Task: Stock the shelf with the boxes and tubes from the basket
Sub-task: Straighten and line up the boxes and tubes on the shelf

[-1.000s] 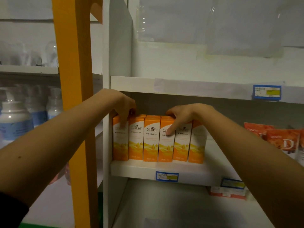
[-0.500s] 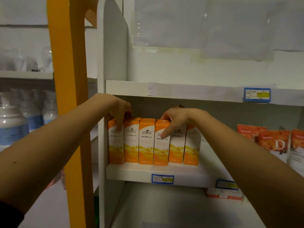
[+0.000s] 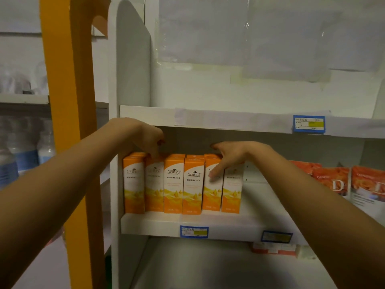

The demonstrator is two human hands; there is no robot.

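I am reaching with both hands to a row of six tall orange-and-white cardboard boxes (image 3: 181,184). They are standing upright, side by side and touching, on the white shelf board (image 3: 158,225), close to its left wall. My left hand (image 3: 143,135) is hanging over the left end of the row. Its fingers are bending downward and touching the top of the second box from the left (image 3: 154,184); whether they are gripping it or only resting there I cannot tell. My right hand (image 3: 233,155) is lying open over the right end. Its thumb is stretching out leftward above the box tops, and its straight index finger (image 3: 212,172) is pressing on the printed front of the fifth box (image 3: 210,197).

A blue-and-yellow price label (image 3: 194,231) is sticking to the board's front edge just below the row. Further right on the same board, well apart from the boxes, red-orange packets printed with a large D (image 3: 333,180) are standing. An orange upright post (image 3: 68,101) is rising to the left of the unit, and beyond it blurred white bottles with blue labels (image 3: 27,161) are showing.
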